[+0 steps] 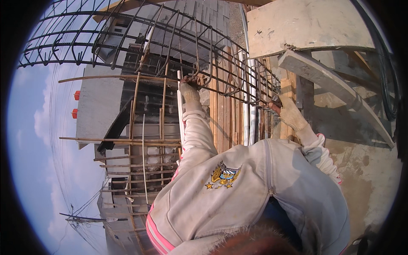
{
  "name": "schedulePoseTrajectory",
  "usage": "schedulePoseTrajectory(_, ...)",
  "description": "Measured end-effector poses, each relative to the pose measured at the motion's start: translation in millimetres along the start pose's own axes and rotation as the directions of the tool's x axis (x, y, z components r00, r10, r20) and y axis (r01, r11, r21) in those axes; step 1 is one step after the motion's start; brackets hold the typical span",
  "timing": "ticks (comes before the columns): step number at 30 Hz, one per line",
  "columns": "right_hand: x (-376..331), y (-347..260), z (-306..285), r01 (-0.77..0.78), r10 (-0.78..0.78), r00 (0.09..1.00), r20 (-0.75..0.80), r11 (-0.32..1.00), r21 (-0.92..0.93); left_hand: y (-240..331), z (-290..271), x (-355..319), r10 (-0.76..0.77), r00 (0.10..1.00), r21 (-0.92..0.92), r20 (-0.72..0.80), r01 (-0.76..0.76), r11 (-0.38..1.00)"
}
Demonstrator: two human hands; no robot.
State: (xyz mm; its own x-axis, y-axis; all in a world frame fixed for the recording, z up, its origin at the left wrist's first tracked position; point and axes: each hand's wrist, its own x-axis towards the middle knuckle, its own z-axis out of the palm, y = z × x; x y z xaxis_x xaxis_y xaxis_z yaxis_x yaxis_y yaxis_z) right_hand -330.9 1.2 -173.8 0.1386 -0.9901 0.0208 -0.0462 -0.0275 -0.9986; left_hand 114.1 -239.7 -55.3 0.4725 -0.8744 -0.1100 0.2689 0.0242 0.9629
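Note:
A long rebar cage (211, 57) of dark steel bars and bent stirrups stretches from the upper left down to the right of centre. At its near side my left hand (190, 88), in a pale knit glove with dark fingertips showing, is closed around a bar. My right hand (288, 112), gloved alike, sits at the cage's right end. Its fingers are bent together by a small greyish metal piece, too small to name, and the bar ends there. Both arms, in pale sleeves, reach forward.
Wooden planks (219, 117) and white pipes (251, 110) lie beneath the cage. A plywood sheet (310, 23) and a slanting grey board (338, 85) stand at right, above a concrete floor (361, 174). Bamboo scaffolding (135, 97) and overhead wires (53, 123) are on the left.

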Motion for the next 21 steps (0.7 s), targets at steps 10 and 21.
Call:
schedulePoseTrajectory(10,28,-33,19,0.121,-0.112,0.985,0.128,0.99,-0.067,-2,16,-27,0.169,0.979,0.001,-0.117,-0.17,0.985)
schedulePoseTrajectory(21,96,-69,70,0.117,-0.114,0.992,-0.056,0.992,0.051,6,13,-60,0.19,0.98,-0.322,0.056,-0.162,0.933)
